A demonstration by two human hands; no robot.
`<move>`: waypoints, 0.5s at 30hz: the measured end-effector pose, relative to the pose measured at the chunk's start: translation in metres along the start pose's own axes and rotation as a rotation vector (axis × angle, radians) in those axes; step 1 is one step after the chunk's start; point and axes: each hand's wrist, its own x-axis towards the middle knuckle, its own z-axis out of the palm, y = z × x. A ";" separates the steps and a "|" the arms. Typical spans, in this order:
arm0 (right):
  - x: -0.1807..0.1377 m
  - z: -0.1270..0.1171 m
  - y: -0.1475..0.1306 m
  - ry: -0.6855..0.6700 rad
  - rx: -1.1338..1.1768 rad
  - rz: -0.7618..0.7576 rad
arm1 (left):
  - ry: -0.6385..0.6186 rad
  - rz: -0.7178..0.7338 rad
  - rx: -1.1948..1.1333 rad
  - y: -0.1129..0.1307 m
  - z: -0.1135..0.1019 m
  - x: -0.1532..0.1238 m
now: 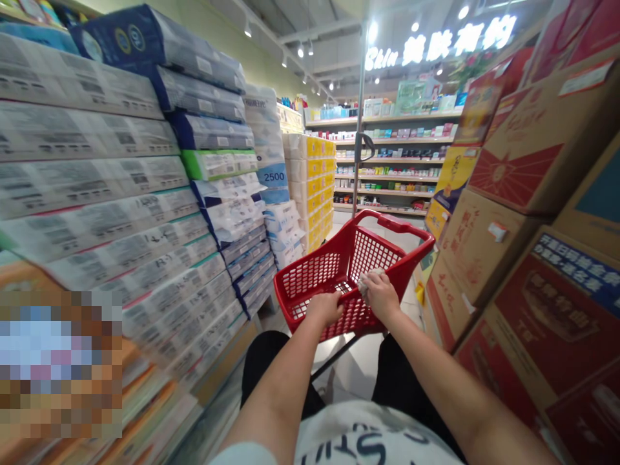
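Down a narrow store aisle, the red shopping basket is sitting just ahead of the person. The left hand is curling shut over its near rim, and the right hand beside it is pressing a crumpled white wad against that rim. Left of the basket, stacked tissue packs are towering; right of it, cardboard cartons are crowding in. Under it, pale floor tiles are gleaming; beyond it, lit shelves are glowing.
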 end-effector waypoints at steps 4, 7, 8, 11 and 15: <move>-0.001 -0.002 -0.001 -0.038 -0.025 -0.033 | 0.006 0.002 -0.003 -0.002 0.001 -0.001; 0.002 -0.004 0.004 -0.020 -0.056 0.008 | 0.014 0.012 0.000 -0.003 0.003 0.000; 0.002 -0.004 0.005 -0.007 -0.059 0.030 | 0.015 0.013 0.000 -0.003 0.004 0.000; 0.000 -0.002 0.003 0.015 -0.061 0.056 | 0.004 0.001 -0.006 -0.004 0.005 0.001; 0.002 -0.005 0.006 -0.004 -0.055 0.025 | -0.015 -0.004 -0.020 -0.004 0.005 0.001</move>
